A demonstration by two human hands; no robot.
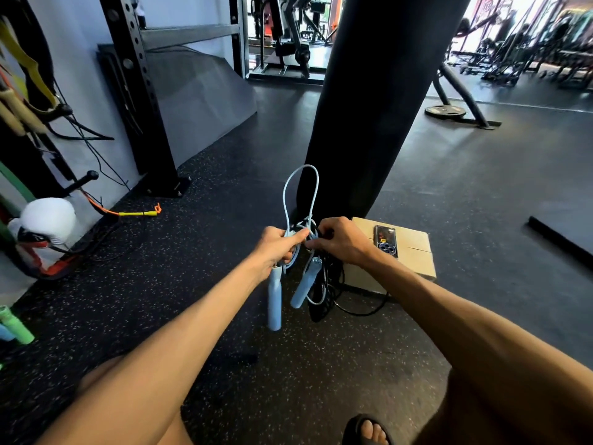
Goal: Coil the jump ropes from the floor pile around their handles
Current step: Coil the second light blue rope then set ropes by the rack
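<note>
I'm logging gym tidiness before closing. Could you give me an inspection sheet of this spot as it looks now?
Surface: black speckled rubber floor.
Job's things: light blue jump rope held up, both handles hanging; black ropes piled on floor.
Clutter: phone on cardboard box; white boxing glove; green handles.
Hands: left hand grips the rope; right hand pinches it.
Cables: yellow-orange rope by wall.
Surroundings: punching bag, rack upright, weight plate.
</note>
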